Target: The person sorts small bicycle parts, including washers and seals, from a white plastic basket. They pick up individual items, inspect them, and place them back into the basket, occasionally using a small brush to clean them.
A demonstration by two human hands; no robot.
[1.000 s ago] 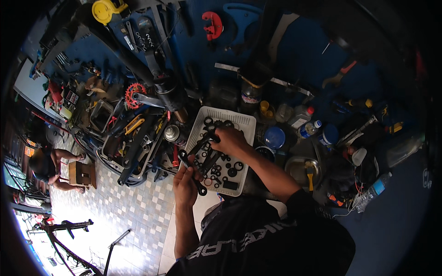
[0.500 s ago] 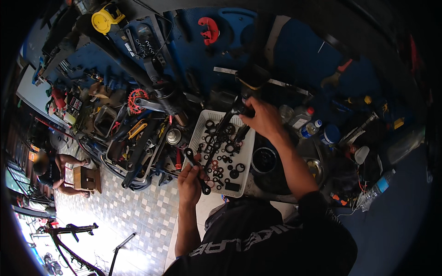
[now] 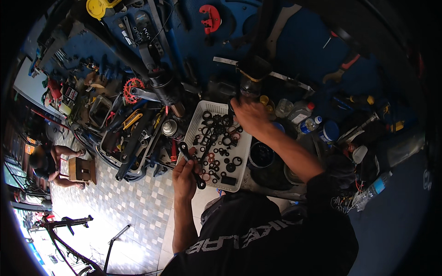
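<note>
My left hand (image 3: 184,177) is closed round a black bar (image 3: 184,149) with a round eye at each end, held slantwise over the near left edge of a white perforated tray (image 3: 242,154). Loose black rings, several reddish washers and other small dark parts lie inside the tray. At the tray's far right corner my right hand (image 3: 250,116) is curled with its fingers against a dark piece (image 3: 233,106). The fingertips are partly hidden, so what they grip is unclear. A dark cup-shaped holder (image 3: 254,69) stands just beyond this hand.
Left of the tray are a spray can (image 3: 170,128) and a tool bin (image 3: 110,154). A black tub (image 3: 262,155) and bottles (image 3: 309,124) stand to the right. A bicycle crank with red chainring (image 3: 133,90) sits far left. Another person (image 3: 43,163) sits at the left edge.
The view has shifted slightly. My right hand has come nearer the tray's far edge, and the long black part that slanted down from it no longer shows clearly. My left hand keeps its bar.
</note>
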